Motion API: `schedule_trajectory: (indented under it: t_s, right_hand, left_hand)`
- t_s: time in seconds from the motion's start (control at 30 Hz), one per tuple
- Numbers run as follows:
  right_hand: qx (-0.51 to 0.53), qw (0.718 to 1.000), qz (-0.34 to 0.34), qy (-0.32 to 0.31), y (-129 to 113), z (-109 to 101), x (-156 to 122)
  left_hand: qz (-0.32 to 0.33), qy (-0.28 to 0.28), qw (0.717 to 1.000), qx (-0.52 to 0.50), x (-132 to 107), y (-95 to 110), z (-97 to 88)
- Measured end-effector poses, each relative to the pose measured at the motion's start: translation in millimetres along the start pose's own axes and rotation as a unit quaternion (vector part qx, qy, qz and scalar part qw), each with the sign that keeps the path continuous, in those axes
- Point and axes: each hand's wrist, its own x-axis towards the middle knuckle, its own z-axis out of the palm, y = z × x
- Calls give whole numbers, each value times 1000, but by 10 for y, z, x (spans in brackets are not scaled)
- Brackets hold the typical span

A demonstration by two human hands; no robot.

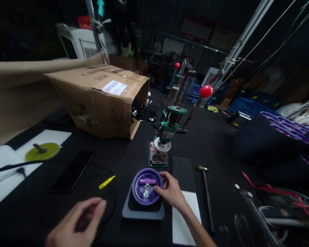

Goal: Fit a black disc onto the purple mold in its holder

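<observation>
A round purple housing with a purple cylinder and a small green board inside sits on a dark square pad. My right hand grips the housing's right rim, thumb and fingers pinched on it. My left hand hovers low at the front left, fingers curled and blurred, apart from the housing; whether it holds anything does not show.
A green hand press with a red knob stands behind the housing. An open cardboard box lies on its side at the left. A phone, a yellow tag, a hammer and white sheets lie around.
</observation>
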Motion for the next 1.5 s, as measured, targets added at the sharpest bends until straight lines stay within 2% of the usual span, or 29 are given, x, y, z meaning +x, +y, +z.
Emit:
schedule_trajectory:
  t_s: [0.07,0.1,0.17,0.23,0.3,0.37,0.5,0.67,0.73,0.8,0.87,0.93,1.07,1.13,1.2,1.33,1.4,1.5]
  right_hand:
    - [-26,999,8,-24,-47,16,65]
    - [-45,998,10,-33,-64,24,88]
    - [-89,995,9,-43,-99,29,109]
    - [-137,990,-7,-41,-151,13,99]
    - [-195,979,-42,-50,-224,-13,90]
    - [-269,953,-101,-99,-304,-28,122]
    - [-384,864,-208,-253,-439,2,364]
    - [-424,758,-278,-411,-618,2,782]
    - [-428,729,-288,-450,-688,-22,897]
    - [-433,715,-288,-467,-731,-35,953]
    - [-438,717,-281,-463,-733,-26,942]
    - [-439,731,-272,-445,-702,7,877]
    - [-438,776,-242,-383,-623,78,702]
    - [-427,801,-225,-353,-597,36,643]
    - [-407,828,-213,-321,-559,-113,593]
    - [-409,871,-168,-214,-334,-608,369]
    - [-439,870,-132,-184,-134,-780,193]
    - [-477,853,-99,-186,213,-808,-12]
  left_hand:
    - [63,-57,995,46,-243,58,369]
    - [74,-80,993,54,-271,91,533]
    - [69,-121,988,66,-180,133,788]
    - [46,-158,985,61,5,123,931]
    - [35,-188,979,71,161,81,987]
    - [46,-200,972,114,228,38,995]
    - [63,-197,956,210,177,9,979]
    - [33,-222,922,315,132,102,958]
    - [29,-229,902,364,130,157,957]
    - [37,-234,888,394,126,199,961]
    - [47,-241,880,407,121,220,968]
    - [52,-245,876,412,120,222,974]
    - [61,-247,878,406,125,188,964]
    - [69,-247,885,387,131,167,955]
    - [86,-244,894,365,139,153,960]
    - [110,-235,897,357,147,161,1020]
    - [100,-237,893,368,147,194,1056]
    - [68,-242,890,380,162,283,1099]
